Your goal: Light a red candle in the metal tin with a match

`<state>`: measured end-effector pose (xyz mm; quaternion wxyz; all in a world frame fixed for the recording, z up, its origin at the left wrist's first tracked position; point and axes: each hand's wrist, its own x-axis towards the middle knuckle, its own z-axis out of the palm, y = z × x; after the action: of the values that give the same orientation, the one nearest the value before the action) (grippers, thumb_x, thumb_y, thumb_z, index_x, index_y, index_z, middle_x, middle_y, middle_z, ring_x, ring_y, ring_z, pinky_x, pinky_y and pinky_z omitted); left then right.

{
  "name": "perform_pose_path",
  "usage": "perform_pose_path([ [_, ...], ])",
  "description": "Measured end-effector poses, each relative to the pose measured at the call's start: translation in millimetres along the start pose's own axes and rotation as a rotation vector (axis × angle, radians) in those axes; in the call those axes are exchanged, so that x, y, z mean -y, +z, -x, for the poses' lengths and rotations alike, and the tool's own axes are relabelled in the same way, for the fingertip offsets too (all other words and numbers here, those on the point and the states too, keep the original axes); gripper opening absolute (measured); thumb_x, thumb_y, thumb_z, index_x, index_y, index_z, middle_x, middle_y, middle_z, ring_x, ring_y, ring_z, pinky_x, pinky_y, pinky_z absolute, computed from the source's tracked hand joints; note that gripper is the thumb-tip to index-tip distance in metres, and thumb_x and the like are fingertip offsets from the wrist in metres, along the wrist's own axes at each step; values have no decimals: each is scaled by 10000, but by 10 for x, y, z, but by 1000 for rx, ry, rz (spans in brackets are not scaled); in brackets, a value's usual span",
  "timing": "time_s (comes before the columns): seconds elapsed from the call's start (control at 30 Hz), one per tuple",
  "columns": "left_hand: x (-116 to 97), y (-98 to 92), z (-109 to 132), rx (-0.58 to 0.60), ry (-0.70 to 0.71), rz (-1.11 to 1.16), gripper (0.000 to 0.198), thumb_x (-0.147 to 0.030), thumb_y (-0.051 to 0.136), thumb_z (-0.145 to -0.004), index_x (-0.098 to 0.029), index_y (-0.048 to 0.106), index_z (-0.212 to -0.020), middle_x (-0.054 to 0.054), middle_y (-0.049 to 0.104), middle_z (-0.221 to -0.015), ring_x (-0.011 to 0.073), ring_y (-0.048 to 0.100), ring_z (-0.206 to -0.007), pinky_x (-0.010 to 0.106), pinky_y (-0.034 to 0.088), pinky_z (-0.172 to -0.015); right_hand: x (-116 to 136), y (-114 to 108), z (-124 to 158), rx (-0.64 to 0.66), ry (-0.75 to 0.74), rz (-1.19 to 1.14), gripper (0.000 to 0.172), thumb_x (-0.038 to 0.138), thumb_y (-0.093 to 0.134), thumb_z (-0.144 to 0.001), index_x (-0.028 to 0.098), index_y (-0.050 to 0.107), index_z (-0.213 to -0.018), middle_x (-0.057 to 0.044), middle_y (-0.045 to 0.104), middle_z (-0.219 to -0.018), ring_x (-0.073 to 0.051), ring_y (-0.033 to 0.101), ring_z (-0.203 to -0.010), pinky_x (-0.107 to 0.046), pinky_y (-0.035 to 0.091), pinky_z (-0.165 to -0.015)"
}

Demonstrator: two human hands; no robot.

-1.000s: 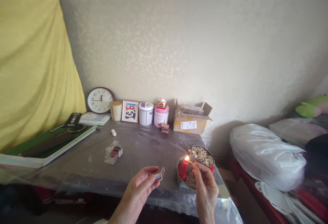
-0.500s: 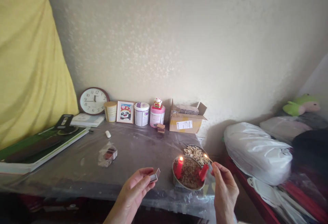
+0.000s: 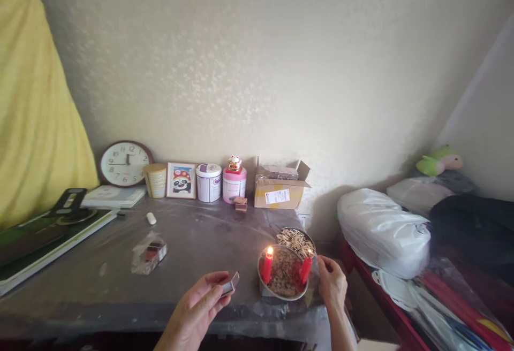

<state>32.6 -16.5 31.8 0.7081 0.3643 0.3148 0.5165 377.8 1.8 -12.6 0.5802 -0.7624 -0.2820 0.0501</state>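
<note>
A small matchbox (image 3: 228,285) is held between the thumb and fingers of my left hand (image 3: 199,305), over the table's front part. My right hand (image 3: 332,281) pinches a lit match (image 3: 315,255) just right of the right red candle (image 3: 305,269); a small flame shows at that candle's top. The left red candle (image 3: 267,267) burns with a bright flame. Both candles stand in a round metal bowl (image 3: 281,296) of brown grainy fill, the right one tilted a little. Behind it sits a dish heaped with matchsticks (image 3: 296,241).
On the table (image 3: 193,249) lie a plastic-wrapped pack of matchboxes (image 3: 149,254) and a white oval piece (image 3: 151,218). Along the wall stand a clock (image 3: 126,163), a picture frame (image 3: 181,180), tins (image 3: 209,183) and a cardboard box (image 3: 280,193). A white bag (image 3: 383,233) sits at right.
My right hand has brought the burning match lower, to the right candle's top, where a flame now shows. The view has shifted right. My left hand still holds the matchbox.
</note>
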Motion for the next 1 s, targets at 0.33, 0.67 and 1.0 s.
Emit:
perform_pose_path([
  [0.33,51,-22,-48,-7,-4,-32,350,-479,815,-690,-217,793,-922,112,814,-1056,296,703,-1011,430,521,-945,-59,177,-104,46,-89,202,250,422,584,-693,243,758,-708,-98,759,-825,-269,671,-720,-346,465,-629],
  [0.67,-17,42,-5,-21,-25,-17,363,-497,854,-632,-244,804,-887,70,825,-1020,254,698,-993,355,525,-914,-90,227,-147,121,-108,375,328,425,507,-811,221,764,-815,-111,746,-934,-286,676,-826,-344,441,-667],
  [1.0,98,-61,-74,-6,-20,-27,358,-491,832,-669,-232,798,-914,79,828,-1010,251,713,-976,351,537,-896,-45,238,-110,217,-106,472,333,344,471,-908,188,756,-980,-106,717,-1073,-285,667,-973,-325,442,-739],
])
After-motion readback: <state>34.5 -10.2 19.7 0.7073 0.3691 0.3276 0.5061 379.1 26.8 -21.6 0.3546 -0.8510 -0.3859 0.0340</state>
